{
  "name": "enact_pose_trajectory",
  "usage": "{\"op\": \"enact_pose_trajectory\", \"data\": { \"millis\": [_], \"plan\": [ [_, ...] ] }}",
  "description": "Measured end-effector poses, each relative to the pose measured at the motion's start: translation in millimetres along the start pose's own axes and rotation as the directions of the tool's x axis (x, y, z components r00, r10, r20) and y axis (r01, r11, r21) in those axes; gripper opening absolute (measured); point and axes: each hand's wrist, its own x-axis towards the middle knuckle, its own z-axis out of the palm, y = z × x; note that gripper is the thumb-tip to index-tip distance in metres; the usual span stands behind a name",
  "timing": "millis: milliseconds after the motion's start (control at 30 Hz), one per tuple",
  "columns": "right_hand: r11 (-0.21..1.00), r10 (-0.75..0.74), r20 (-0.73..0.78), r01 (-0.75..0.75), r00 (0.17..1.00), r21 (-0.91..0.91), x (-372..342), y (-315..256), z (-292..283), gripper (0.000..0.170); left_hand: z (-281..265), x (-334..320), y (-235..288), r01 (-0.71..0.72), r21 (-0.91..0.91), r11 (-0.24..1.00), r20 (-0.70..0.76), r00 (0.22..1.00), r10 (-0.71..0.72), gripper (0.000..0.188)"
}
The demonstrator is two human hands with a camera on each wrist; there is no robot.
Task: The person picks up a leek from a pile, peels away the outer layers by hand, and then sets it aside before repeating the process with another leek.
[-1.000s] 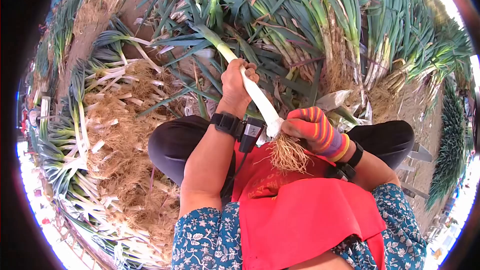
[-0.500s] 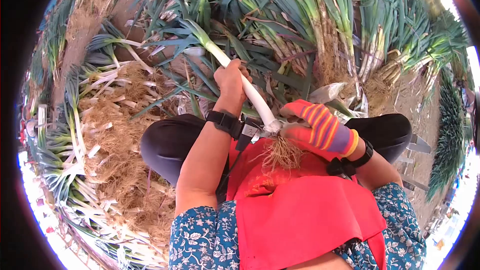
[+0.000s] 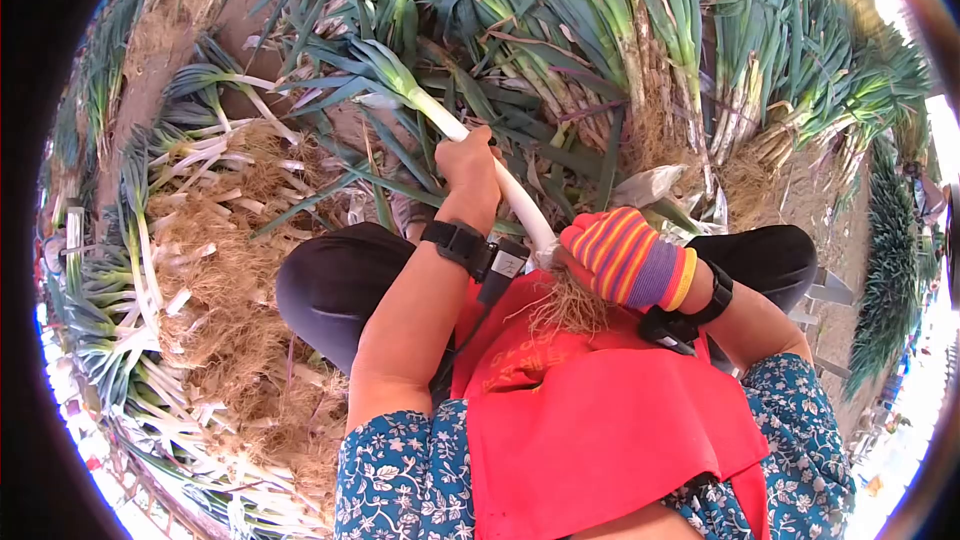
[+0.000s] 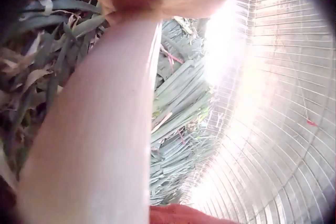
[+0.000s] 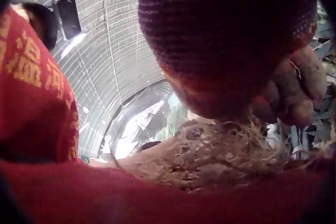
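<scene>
One leek (image 3: 525, 205), two grips, over a red apron (image 3: 610, 420)

We find the leek slanting across the person's lap, leaves pointing up and away to the left, root tuft (image 3: 572, 306) hanging over the apron. The bare left hand (image 3: 467, 165) has its grip closed round the pale stem, well above the base. We take that hold to be the steadying one: it bears the long leafy end and leaves the lower stem bare, as the left wrist view shows.

The right hand (image 3: 618, 252), in a striped glove (image 3: 652, 272), has its grip curled in at the base, thumb against it just above the roots; we judge that it pinches there, though the glove hides much of the contact. In the right wrist view we see bare fingertips (image 5: 299, 85) bent in beside the roots, so the glove seems worn to shield the hand while leaving its tips free to feel.

The knees (image 3: 330, 295) are spread to either side, which we suppose makes room for the root end between them. On the left lies a heap of leeks (image 3: 225, 280), roots turned towards the person and leaves outward, probably for tidiness. Ahead, leafy bundles (image 3: 675, 40) are gathered within what looks like easy reach.
</scene>
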Motion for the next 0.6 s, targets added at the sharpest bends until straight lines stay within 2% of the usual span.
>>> {"op": "enact_pose_trajectory", "data": {
  "millis": [67,100,200,233,300,367,433,500,533,567,600],
  "plan": [
    [0.998,-0.063,-0.151,0.06,0.986,-0.024,-1,3,1,0.015,-2,4,-1,0.011,-0.043,0.999,0.061,0.998,-0.008,0.02],
    [0.998,-0.063,-0.151,0.06,0.986,-0.025,-1,3,0,0.015,-2,3,0,0.01,-0.044,0.999,0.061,0.998,-0.007,0.02],
    [0.993,0.014,-0.253,0.016,0.967,0.116,-5,9,-1,0.012,0,1,6,0.058,-0.131,0.99,0.112,0.993,-0.044,0.017],
    [0.994,0.015,-0.253,0.014,0.967,0.112,-8,10,0,0.012,2,0,8,0.085,-0.193,0.978,0.125,0.99,-0.061,0.015],
    [0.979,0.063,-0.375,0.015,0.925,0.202,-13,11,0,0.011,5,-4,12,0.113,-0.253,0.961,0.143,0.987,-0.078,0.014],
    [0.99,0.055,-0.382,0.0,0.922,0.141,-20,17,6,0.011,10,-11,15,0.069,-0.265,0.962,0.096,0.994,-0.045,0.013],
    [0.952,0.186,-0.402,-0.064,0.897,0.299,-21,13,4,0.01,11,-6,12,0.094,-0.26,0.961,0.128,0.99,-0.062,0.013],
    [0.938,0.213,-0.406,-0.069,0.889,0.341,-21,8,-7,0.008,10,-2,13,0.116,-0.258,0.959,0.155,0.985,-0.078,0.013],
    [0.991,0.105,-0.456,-0.054,0.884,0.122,-20,11,-13,0.007,10,-2,14,0.11,-0.285,0.952,0.166,0.984,-0.064,0.014],
    [0.993,-0.008,-0.479,-0.048,0.878,-0.105,-21,13,-17,0.007,11,-3,14,0.108,-0.31,0.945,0.18,0.982,-0.053,0.014],
    [0.97,0.23,-0.468,-0.163,0.853,0.18,-23,19,-5,0.007,12,-5,16,0.072,-0.318,0.946,0.146,0.989,-0.026,0.013]
  ]
}}
